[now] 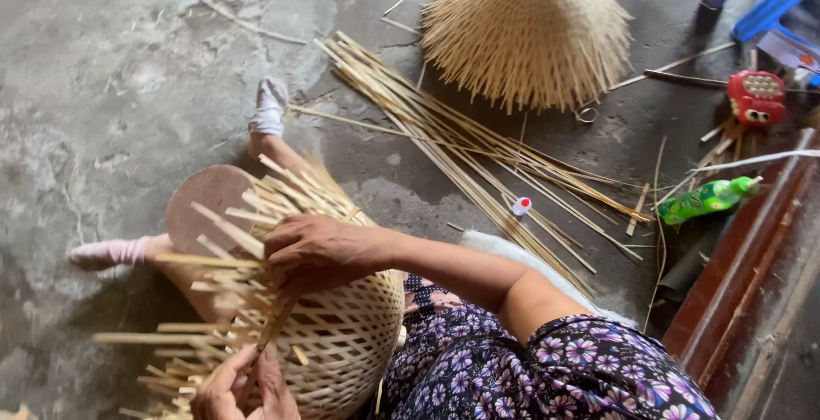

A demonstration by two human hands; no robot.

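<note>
basket (342,343) pale straw, open lattice weave | strips (478,147) tan-yellow | dress (547,369) dark navy w/ purple-white flowers | bottle (705,201) bright green | toy (756,97) red | sock (271,106) white | floor (111,70) blotchy grey

Concrete floor (128,87) bears bamboo strips (478,151), finished basket (525,32).

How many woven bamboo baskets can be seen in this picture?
2. One half-woven basket lies on the person's lap, under the right hand and the left hand. The other basket sits upside down on the floor at the top.
</note>
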